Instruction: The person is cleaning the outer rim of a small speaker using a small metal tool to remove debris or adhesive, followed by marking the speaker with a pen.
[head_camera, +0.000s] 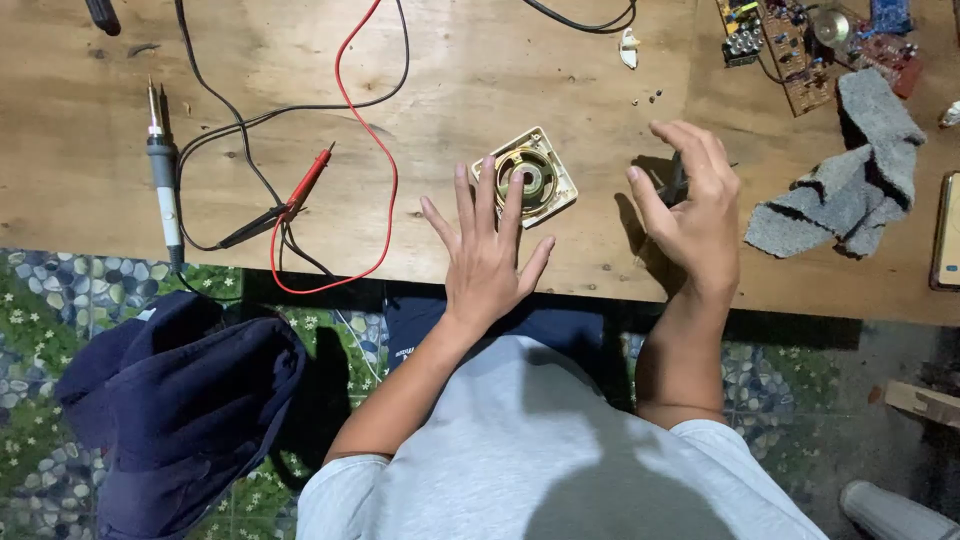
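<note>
Only the head view here, looking straight down at a wooden tabletop (560, 60). The left hand (487, 250) lies flat with its fingers spread wide, and the tips of the middle ones rest on a small round speaker with a brass-coloured cone, sitting in a cream square plastic frame (528, 180). The speaker sits just far of that hand, in the middle of the table, turned so its corners point left and right. It has no real long axis, being square.

The right hand (693, 210) is just right of the speaker, not touching it, with the fingers curled and loosely pinching a small dark object (677, 180). I can't tell what that is, since most of it is hidden behind the fingers. So the left hand is clearly the nearer one to the speaker, and the speaker lies left of the right-hand fingertips.

Over on the left there's a grey-handled soldering iron (162, 170) lying near-to-far, plus red and black multimeter probes (290, 205) with their leads looping about. A rumpled grey cloth (855, 175) is on the right, bare brown circuit boards (800, 45) are at the far right, and a dark blue bundle of fabric (185, 400) sits off the near left edge of the table
</note>
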